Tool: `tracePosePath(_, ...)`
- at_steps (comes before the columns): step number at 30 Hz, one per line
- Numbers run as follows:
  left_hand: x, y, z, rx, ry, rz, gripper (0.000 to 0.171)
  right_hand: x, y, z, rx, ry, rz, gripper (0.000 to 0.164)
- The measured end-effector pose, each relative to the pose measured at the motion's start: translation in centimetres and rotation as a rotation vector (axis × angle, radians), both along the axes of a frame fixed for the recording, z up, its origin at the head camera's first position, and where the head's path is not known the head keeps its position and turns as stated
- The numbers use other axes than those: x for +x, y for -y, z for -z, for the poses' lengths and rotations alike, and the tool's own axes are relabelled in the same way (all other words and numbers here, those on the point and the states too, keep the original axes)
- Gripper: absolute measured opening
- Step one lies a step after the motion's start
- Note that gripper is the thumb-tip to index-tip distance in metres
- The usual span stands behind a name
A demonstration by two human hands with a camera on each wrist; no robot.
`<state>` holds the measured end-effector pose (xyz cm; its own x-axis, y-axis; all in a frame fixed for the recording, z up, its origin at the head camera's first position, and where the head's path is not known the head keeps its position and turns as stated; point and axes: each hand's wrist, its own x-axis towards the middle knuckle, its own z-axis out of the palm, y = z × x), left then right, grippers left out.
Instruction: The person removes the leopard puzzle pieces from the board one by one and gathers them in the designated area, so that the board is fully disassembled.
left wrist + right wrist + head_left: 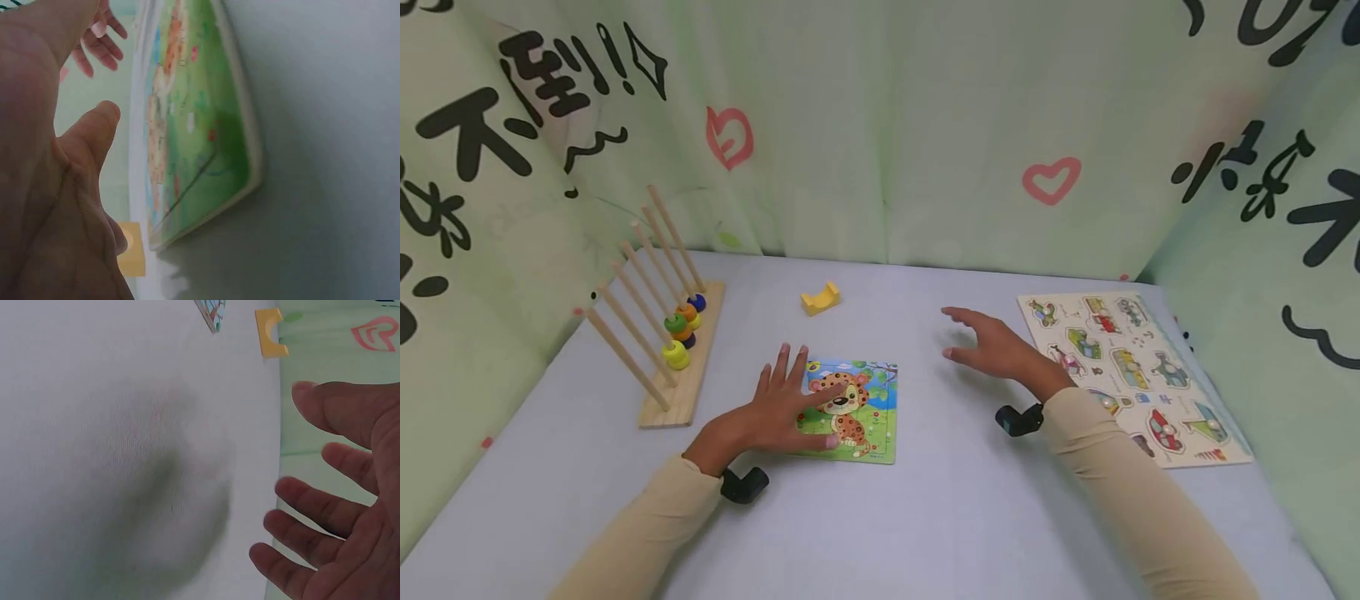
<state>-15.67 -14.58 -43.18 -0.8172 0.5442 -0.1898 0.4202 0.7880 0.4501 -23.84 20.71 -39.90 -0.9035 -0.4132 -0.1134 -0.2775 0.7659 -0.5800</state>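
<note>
A square leopard picture puzzle (872, 417) lies flat in the middle of the table. My left hand (782, 408) is spread over its left part, fingers straight; in the left wrist view the palm looks raised off the puzzle (200, 137), and I cannot tell whether any fingertip touches it. To the right, my right hand (1000, 346) hovers above the table with fingers extended and holds nothing. The right wrist view shows that hand (350, 500) with its fingers apart. A yellow arch-shaped block (821, 299) sits behind the puzzle.
On the left stands a wooden peg rack (700, 358) with several upright rods and coloured beads. A board of vehicle and toy pictures (1105, 367) lies at the right, partly under the right forearm. A pale curtain (880, 133) hangs behind and along both sides.
</note>
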Motion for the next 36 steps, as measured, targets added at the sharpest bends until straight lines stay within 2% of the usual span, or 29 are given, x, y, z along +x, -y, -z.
tracePosePath(4, 0.3, -0.1, 0.6, -0.032, 0.021, -0.022, 0.082, 0.4, 1.8, 0.0, -0.04, 0.029, -0.061, 0.054)
tracePosePath(11, 1.5, 0.4, 0.9, 0.019, 0.101, -0.034, 0.08, 0.9, 5.9, 0.0, -0.094, 0.093, -0.164, 0.041)
tracePosePath(14, 1.6, 0.5, 1.3, 0.001, 0.1, -0.046, 0.081, 0.9, 7.3, 0.1, -0.127, 0.109, -0.212, 0.037)
tracePosePath(17, 1.4, 0.5, 1.6, 0.006, 0.096, -0.028, 0.08, 0.8, 8.4, 0.1, -0.171, 0.109, -0.232, 0.035)
tracePosePath(22, 1.1, 0.2, 1.9, 0.007, 0.075, -0.005, 0.082, 0.7, 10.3, 0.2, -0.202, 0.127, -0.24, 0.032)
tracePosePath(29, 1.1, -0.2, 1.6, -0.007, 0.06, -0.024, 0.08, 0.5, 12.9, 0.5, -0.24, 0.2, -0.222, 0.031)
tracePosePath(36, 1.3, -0.1, 1.6, -0.008, 0.055, -0.03, 0.08, 0.4, 15.4, 1.0, -0.196, 0.213, -0.208, 0.03)
